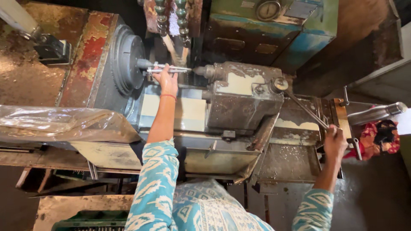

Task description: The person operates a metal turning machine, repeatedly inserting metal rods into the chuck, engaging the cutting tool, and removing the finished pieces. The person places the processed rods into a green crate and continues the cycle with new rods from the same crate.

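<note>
My patterned blue and white sleeves fill the near edge. My left hand (166, 81) reaches far across the lathe bed (188, 112), fingers curled on a thin metal rod (169, 68) that lies level between the round dark chuck (126, 64) on the left and the grey tailstock (244, 100) on the right. My right hand (335, 143), nearer and well to the right, is closed around the end of a long lever handle (307, 111) slanting up to the tailstock. A crumpled plastic sheet (64, 124) lies at left.
</note>
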